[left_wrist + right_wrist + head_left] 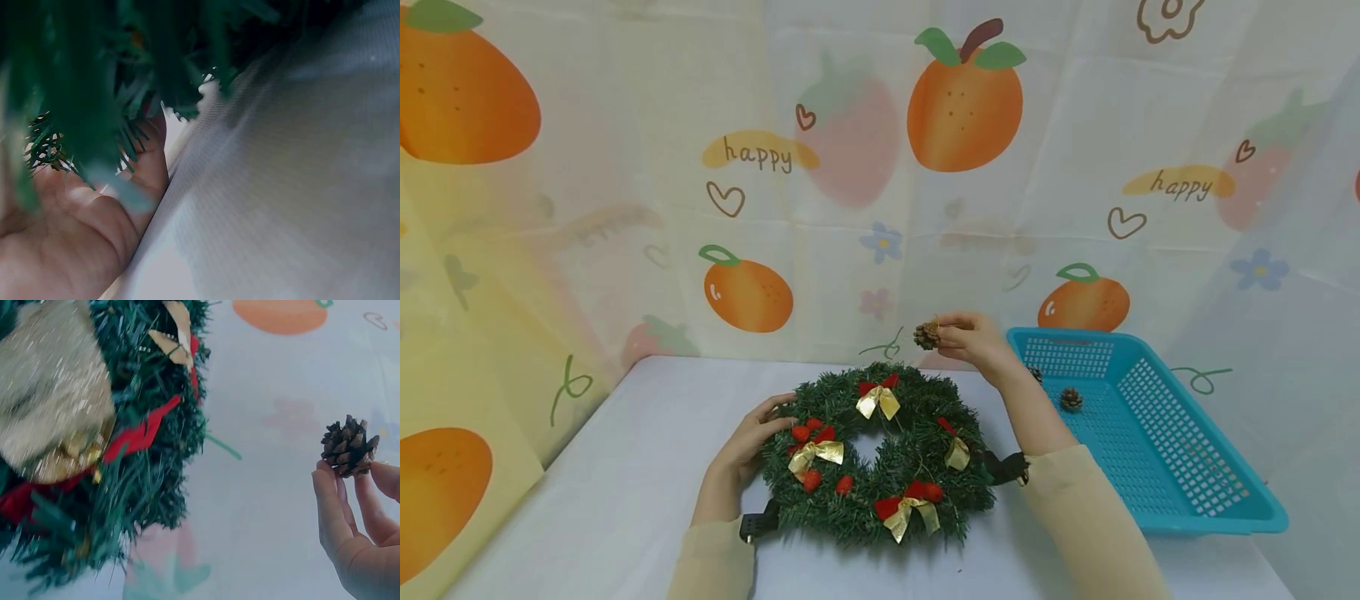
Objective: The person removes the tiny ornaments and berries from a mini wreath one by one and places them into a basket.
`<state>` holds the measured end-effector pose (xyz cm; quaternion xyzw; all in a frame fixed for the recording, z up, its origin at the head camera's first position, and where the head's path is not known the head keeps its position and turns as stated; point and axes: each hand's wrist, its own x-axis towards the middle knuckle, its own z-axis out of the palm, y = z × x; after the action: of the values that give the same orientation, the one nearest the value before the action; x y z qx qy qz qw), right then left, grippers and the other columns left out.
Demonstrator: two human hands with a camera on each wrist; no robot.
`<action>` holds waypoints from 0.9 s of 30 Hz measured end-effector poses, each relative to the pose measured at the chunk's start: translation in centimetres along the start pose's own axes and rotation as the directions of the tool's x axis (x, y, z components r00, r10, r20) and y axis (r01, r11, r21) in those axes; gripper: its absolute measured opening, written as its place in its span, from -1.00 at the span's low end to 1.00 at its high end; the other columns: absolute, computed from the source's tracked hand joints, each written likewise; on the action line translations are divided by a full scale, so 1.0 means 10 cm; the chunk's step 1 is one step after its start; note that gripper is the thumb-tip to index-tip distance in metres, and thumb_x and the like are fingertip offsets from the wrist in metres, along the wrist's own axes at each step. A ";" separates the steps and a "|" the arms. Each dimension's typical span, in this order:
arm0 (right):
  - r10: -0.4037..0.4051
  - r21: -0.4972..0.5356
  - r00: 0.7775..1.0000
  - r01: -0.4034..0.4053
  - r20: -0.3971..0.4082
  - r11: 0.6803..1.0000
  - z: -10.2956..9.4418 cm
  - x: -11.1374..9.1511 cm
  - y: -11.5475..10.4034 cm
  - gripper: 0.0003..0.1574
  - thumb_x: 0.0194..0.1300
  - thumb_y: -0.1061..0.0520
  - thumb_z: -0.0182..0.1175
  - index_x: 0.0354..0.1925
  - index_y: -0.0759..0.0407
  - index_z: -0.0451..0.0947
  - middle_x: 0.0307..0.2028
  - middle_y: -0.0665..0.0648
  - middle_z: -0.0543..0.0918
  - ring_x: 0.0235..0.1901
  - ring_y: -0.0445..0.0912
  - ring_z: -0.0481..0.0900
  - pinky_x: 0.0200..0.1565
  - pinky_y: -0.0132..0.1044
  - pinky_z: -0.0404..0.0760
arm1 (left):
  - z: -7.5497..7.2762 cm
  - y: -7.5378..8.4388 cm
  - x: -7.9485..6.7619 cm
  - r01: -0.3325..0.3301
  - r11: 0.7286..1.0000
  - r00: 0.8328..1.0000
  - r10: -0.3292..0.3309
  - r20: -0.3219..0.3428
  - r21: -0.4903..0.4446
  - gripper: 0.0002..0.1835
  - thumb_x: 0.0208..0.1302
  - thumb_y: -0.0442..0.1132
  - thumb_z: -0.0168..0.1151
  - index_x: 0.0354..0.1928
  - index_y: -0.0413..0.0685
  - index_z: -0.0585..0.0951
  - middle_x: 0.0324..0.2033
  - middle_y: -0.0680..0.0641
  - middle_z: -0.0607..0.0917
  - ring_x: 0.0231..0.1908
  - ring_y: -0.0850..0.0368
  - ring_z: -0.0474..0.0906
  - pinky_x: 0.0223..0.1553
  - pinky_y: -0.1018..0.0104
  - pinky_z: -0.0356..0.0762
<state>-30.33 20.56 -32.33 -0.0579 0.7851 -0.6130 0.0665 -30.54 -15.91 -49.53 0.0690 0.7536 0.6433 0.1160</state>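
Observation:
In the head view, a round green wreath [880, 521] lies on the white table. It carries several red-and-gold bows and red berries. My left hand [751, 442] grips the wreath's left edge; in the left wrist view the green needles hide most of its fingers. My right hand [977, 343] is raised above and behind the wreath's back right part. Its fingertips pinch a brown pinecone [927, 336], which the right wrist view shows apart from the wreath.
At the right stands a blue plastic basket [1206, 467] with a pinecone [1071, 400] inside; another lies partly hidden behind my right forearm. A fruit-printed cloth [842, 275] hangs behind the table [647, 467]. Black straps circle both wrists.

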 end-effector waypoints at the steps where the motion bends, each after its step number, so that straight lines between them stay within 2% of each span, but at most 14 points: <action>1: 0.005 -0.004 1.000 -0.005 -0.006 1.000 -0.02 -0.01 0.00 -0.44 0.52 0.21 -0.04 0.39 0.39 0.26 0.36 0.42 0.30 0.23 0.21 0.53 0.30 -0.04 0.53 | 0.00 0.00 0.00 0.001 1.000 1.000 -0.001 0.000 -0.006 -0.39 0.37 -0.22 0.16 0.42 -0.18 0.30 0.54 -0.26 0.10 0.55 -0.36 -0.15 0.43 -0.50 -0.20; 9: 0.006 0.017 0.999 -0.005 -0.044 1.000 -0.23 -0.06 0.05 -0.43 0.52 0.20 -0.04 0.40 0.39 0.22 0.40 0.40 0.26 0.26 0.18 0.46 0.29 -0.13 0.55 | 0.01 0.00 -0.01 -0.003 1.000 1.000 0.003 -0.001 -0.026 -0.39 0.37 -0.24 0.16 0.42 -0.20 0.30 0.54 -0.26 0.09 0.55 -0.36 -0.15 0.44 -0.48 -0.20; 16: 0.020 0.022 0.997 -0.019 -0.076 1.000 -0.42 -0.14 0.06 -0.40 0.53 0.16 -0.03 0.42 0.35 0.20 0.41 0.35 0.25 0.15 -0.01 0.51 0.28 -0.22 0.56 | 0.00 0.00 0.00 0.000 0.999 1.000 0.000 0.001 -0.034 -0.39 0.37 -0.23 0.15 0.42 -0.19 0.29 0.55 -0.25 0.07 0.55 -0.34 -0.18 0.45 -0.48 -0.23; 20: 0.020 0.030 0.996 -0.017 -0.083 0.999 -0.50 -0.18 0.08 -0.38 0.52 0.15 -0.02 0.43 0.35 0.18 0.43 0.35 0.23 0.10 -0.08 0.53 0.29 -0.22 0.55 | 0.00 0.00 0.01 -0.005 1.000 1.000 0.005 0.009 -0.017 -0.39 0.38 -0.23 0.15 0.43 -0.19 0.29 0.54 -0.27 0.09 0.54 -0.36 -0.13 0.43 -0.51 -0.21; 27: 0.010 0.021 0.995 -0.008 -0.095 1.000 -0.64 -0.23 0.13 -0.36 0.53 0.14 -0.03 0.45 0.36 0.15 0.48 0.34 0.17 0.26 0.08 0.45 0.25 -0.31 0.57 | 0.00 -0.03 0.02 -0.026 1.000 1.000 0.026 0.008 0.011 -0.40 0.38 -0.24 0.14 0.42 -0.20 0.30 0.51 -0.29 0.15 0.52 -0.37 -0.03 0.44 -0.48 -0.14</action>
<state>-29.15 27.35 -31.96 -0.0244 0.7812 -0.6230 0.0322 -30.71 -15.94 -49.80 0.0819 0.7559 0.6402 0.1101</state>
